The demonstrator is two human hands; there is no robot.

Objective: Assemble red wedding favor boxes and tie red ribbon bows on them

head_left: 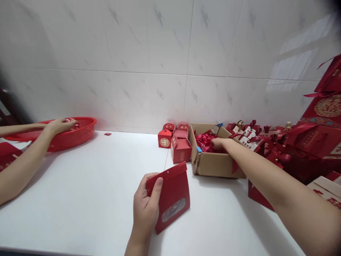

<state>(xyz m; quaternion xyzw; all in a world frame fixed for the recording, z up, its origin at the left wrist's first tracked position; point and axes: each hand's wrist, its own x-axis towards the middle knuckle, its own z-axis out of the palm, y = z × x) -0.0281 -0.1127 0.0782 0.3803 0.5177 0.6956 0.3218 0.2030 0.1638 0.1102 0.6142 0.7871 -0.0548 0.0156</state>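
Observation:
My left hand (147, 202) grips a dark red paper box (174, 192) by its left side, thumb on the front. The box is tilted, with a folded top flap and a clear oval window low on its face. My right hand (218, 143) reaches into an open cardboard box (215, 165) that holds shiny red ribbons (204, 139). Its fingers are partly hidden among the ribbons, and what they hold, if anything, cannot be made out. Blue clips sit on the cardboard box's rim.
Small red boxes (181, 150) stand left of the cardboard box. Many red and white gift boxes (314, 140) are piled at the right. At the left, another person's hand (60, 126) reaches into a red plastic basket (77, 138). A tiled wall backs the white table (87, 199).

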